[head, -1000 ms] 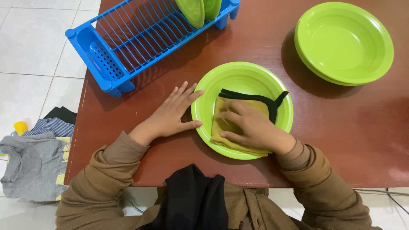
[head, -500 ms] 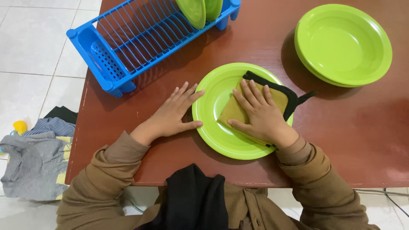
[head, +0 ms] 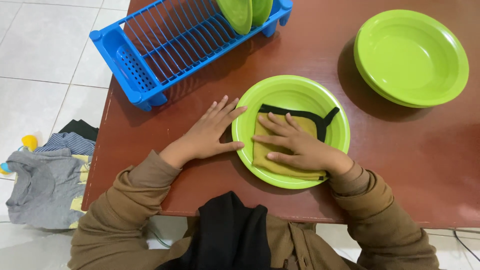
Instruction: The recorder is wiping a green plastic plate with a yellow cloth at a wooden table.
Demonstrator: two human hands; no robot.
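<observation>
Right hand (head: 305, 147) flat on cloth (head: 280, 150) in plate (head: 295, 95), left hand (head: 207, 135) open, bracing rim. Could skid off table (head: 400, 150) if pushed hard.

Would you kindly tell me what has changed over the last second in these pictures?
The right hand slid the yellow cloth across the green plate: out toward the far right rim, then back to the near left. The cloth stayed flat under the palm throughout. The left hand stayed against the plate's left edge; the blue rack and stacked plates did not move.
</observation>
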